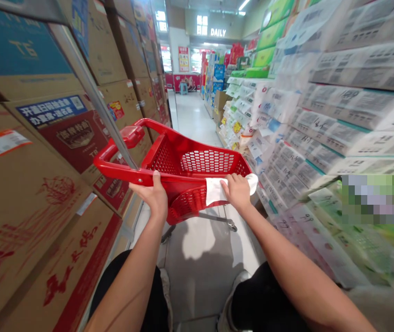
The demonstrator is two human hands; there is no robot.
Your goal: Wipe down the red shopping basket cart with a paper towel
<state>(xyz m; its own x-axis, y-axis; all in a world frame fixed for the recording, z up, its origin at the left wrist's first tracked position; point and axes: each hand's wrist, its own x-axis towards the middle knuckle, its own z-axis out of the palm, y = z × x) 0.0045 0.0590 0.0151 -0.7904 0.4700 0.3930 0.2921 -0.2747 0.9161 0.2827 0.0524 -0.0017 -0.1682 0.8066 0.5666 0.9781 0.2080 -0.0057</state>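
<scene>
In front of me stands a red plastic shopping cart [186,182] with perforated walls, turned sideways with its handle end to the left. My left hand [154,196] grips the side rim near the handle, thumb on top and fingers beneath. A white cloth [215,190] is draped over the near rim toward the right end. My right hand [237,190] presses this cloth against the rim, its fingers curled over the top. The basket's visible inside shows bare red plastic. A metal pole [95,99] runs slantwise down to the cart's handle end.
Stacked cardboard boxes [27,193] line the left side close by. On the right rise piles of wrapped tissue packs [321,115]. A tiled aisle [193,113] runs ahead to a blue stool [183,88]. A caster wheel [231,225] rests on the floor.
</scene>
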